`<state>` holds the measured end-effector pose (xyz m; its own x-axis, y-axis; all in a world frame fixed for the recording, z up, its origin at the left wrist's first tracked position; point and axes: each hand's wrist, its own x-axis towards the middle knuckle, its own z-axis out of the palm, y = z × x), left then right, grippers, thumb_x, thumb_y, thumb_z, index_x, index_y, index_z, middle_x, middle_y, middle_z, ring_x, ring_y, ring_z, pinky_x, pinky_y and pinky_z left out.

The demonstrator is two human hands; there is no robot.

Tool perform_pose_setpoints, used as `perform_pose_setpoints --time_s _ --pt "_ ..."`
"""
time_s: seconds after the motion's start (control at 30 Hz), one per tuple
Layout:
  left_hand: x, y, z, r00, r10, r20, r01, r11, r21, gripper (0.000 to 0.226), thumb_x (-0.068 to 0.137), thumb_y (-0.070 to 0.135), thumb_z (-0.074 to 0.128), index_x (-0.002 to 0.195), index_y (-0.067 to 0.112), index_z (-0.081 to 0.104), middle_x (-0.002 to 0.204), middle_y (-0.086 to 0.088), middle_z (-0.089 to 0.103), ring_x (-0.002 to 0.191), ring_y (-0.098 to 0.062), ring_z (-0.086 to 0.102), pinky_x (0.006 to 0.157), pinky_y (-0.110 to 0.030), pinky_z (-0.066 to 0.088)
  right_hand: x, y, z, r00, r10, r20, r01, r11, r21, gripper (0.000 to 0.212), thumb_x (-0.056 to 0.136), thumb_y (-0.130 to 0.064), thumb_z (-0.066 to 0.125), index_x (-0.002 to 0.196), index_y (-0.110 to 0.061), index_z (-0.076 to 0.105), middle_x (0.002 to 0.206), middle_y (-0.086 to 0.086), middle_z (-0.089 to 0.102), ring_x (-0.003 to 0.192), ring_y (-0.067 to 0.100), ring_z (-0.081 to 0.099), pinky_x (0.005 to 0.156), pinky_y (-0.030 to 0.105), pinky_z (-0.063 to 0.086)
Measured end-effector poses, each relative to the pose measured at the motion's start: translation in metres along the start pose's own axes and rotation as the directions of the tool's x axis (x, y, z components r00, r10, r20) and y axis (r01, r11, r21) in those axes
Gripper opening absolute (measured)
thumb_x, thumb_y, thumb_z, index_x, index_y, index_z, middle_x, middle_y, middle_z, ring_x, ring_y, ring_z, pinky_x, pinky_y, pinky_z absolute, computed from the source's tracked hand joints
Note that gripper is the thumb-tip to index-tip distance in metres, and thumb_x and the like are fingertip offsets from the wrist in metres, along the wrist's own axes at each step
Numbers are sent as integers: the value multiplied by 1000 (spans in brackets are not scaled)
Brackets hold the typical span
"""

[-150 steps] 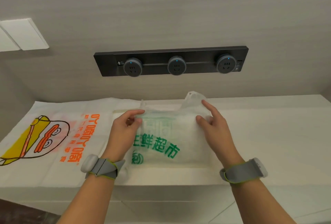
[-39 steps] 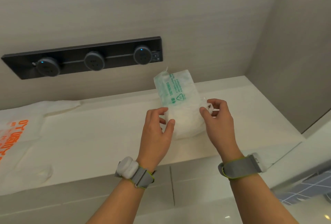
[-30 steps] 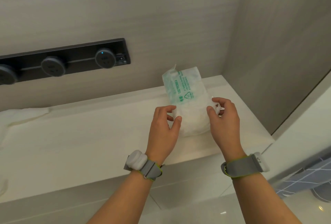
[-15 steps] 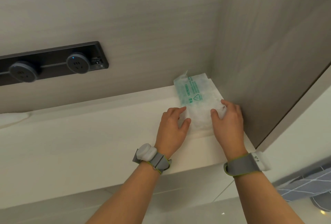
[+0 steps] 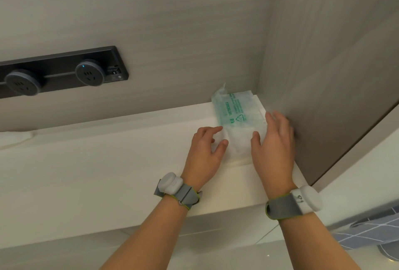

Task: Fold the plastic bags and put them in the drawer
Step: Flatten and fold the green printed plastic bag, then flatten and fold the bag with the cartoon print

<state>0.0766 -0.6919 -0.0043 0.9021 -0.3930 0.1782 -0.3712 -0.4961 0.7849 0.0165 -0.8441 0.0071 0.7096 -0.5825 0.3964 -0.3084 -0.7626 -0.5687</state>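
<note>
A folded white plastic bag with green print lies flat on the pale countertop, pushed into the far right corner against the side panel. My left hand rests at the bag's near left edge, fingers loosely bent, thumb on the plastic. Along the bag's right edge my right hand lies flat with its fingers stretched out. Neither hand pinches the bag. A corner of another white bag shows at the far left edge. No drawer opening is visible.
A dark wall-mounted socket rail with round outlets runs along the back wall at left. A grey side panel closes off the counter on the right. White cabinet fronts sit below the counter edge. Blue checked fabric shows at lower right.
The folded bag went from being held upright in both hands to lying flat in the right corner. My view turned right, and both hands have loosened from the bag's edges.
</note>
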Motion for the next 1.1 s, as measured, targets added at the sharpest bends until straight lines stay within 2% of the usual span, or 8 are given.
perform_pose_setpoints --time_s 0.1,0.23,0.5,0.7,1.1 --pt "-5 -1 -13 999 14 -35 -15 999 -34 35 97 30 59 132 24 58 127 8 51 105 -6 56 83 -14 43 -2 -14 -3 994 -105 -8 104 994 -26 46 94 -18 60 138 -11 52 143 8 47 131 28 44 110 44 38" --pt "-14 -5 -39 995 41 -90 -49 996 -80 30 98 27 59 128 22 61 125 8 55 104 -2 59 79 -8 44 -11 -45 3 977 -209 53 202 973 110 38 95 -18 60 132 -12 58 136 4 55 126 24 51 106 38 42" --pt "-55 -36 -120 979 6 -206 -34 990 -137 28 101 24 55 128 22 60 125 13 61 111 -1 59 94 -24 49 -50 -130 41 895 -372 246 294 906 304 31 98 -24 55 128 -18 60 132 -4 58 122 15 53 104 37 45" --pt "-92 -72 -181 963 -44 -267 15 994 -112 26 101 26 54 127 21 61 123 14 63 114 -5 60 98 -31 50 -92 -196 71 821 -461 336 336 867 367 30 99 -28 53 127 -22 60 130 -7 59 120 11 53 103 30 44" --pt "-184 -185 -336 873 -90 -480 93 995 -18 20 100 18 56 117 22 66 115 12 63 113 -6 59 96 -22 46 -206 -357 145 672 -635 383 445 758 476 25 98 -30 54 119 -23 63 119 -7 61 109 12 57 94 30 48"
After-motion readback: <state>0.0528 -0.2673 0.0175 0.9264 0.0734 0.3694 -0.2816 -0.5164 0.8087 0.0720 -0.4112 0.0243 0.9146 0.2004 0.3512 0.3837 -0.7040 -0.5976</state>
